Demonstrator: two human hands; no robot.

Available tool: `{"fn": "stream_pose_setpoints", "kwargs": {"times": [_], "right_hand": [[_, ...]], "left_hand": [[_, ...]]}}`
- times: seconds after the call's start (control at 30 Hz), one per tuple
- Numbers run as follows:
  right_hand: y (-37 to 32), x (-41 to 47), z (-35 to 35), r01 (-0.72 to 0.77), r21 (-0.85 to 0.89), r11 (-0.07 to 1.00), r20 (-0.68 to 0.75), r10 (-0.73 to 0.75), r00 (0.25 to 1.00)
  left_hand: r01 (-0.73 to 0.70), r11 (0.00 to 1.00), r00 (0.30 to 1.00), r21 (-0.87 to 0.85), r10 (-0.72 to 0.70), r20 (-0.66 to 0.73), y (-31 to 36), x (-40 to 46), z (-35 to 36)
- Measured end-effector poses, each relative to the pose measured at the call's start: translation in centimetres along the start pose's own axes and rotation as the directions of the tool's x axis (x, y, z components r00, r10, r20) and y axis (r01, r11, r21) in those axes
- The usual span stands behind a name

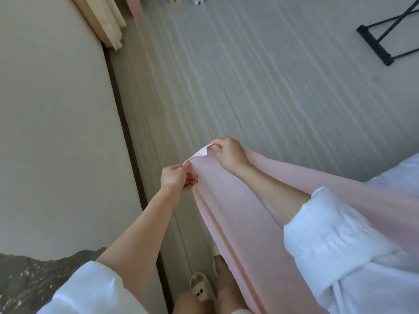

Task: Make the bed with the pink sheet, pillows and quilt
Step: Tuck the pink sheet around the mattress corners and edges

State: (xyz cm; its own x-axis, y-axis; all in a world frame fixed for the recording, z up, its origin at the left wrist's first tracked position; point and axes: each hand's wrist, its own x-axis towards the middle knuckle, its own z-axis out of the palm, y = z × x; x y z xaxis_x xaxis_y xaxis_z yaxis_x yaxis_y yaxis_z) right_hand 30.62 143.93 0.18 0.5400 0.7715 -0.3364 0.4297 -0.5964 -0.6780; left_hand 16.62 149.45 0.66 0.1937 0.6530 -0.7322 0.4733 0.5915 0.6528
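The pink sheet [229, 207] hangs in front of me over the floor, draped from my hands down past my legs and off to the right. My left hand [178, 179] pinches its upper edge near a corner. My right hand [229, 154] grips the same edge a little farther along, with the folded corner sticking out between the two hands. The bare beige mattress [56, 132] fills the left side of the view, apart from the sheet. No pillows or quilt are in view.
Grey wood-look floor [260, 75] stretches ahead. A black metal stand [383, 39] sits at the upper right. Cream curtains [106, 21] hang at the top left beside a pink post. A dark patterned cloth [29, 279] lies on the mattress's near corner. My slippered feet stand below.
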Motion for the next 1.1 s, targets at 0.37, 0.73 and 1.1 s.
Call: {"fn": "stream_pose_setpoints", "kwargs": {"times": [0.37, 0.73, 1.1], "right_hand": [[6.9, 9.4, 9.4, -0.097, 0.056, 0.994, 0.035, 0.095, 0.995], [22.0, 15.4, 20.2, -0.274, 0.062, 0.960, 0.106, 0.266, 0.958], [25.2, 13.3, 19.8, -0.434, -0.047, 0.900, 0.390, 0.416, 0.821]], "left_hand": [[0.164, 0.983, 0.986, -0.083, -0.162, 0.036, -5.6, 15.4, 2.8], [0.337, 0.940, 0.920, 0.043, -0.339, 0.196, -18.7, 30.0, 9.7], [0.347, 0.918, 0.898, 0.192, -0.384, 0.216, -19.3, 29.2, 10.0]]}}
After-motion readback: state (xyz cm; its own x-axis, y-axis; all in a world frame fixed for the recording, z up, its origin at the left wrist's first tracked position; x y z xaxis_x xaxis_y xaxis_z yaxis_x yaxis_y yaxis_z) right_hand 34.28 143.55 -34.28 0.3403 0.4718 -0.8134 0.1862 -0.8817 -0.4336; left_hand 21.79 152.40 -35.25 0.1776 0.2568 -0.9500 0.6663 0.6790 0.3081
